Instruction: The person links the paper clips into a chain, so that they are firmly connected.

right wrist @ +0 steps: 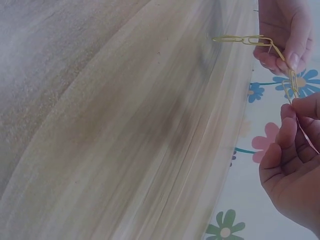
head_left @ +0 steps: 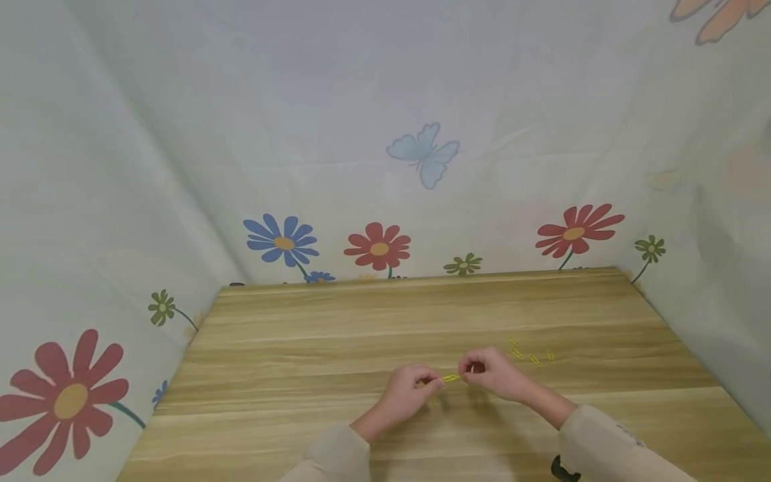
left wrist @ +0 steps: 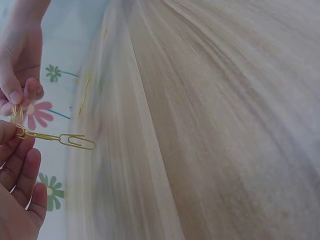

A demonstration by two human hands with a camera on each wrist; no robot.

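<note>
My left hand pinches a chain of yellow paper clips between thumb and fingertips. Linked clips dangle from those fingers, the lowest paper clip hanging free in the left wrist view. Facing it, my right hand holds a yellow paper clip by one end with thumb and index finger. That clip spans the small gap between the two hands, just above the table. Whether it is hooked into the chain, I cannot tell; the left fingertips partly hide the spot.
Several loose yellow paper clips lie on the wood-grain table, beyond and to the right of my right hand. A white cloth wall printed with flowers and butterflies encloses the back and sides. A dark band shows by the right sleeve.
</note>
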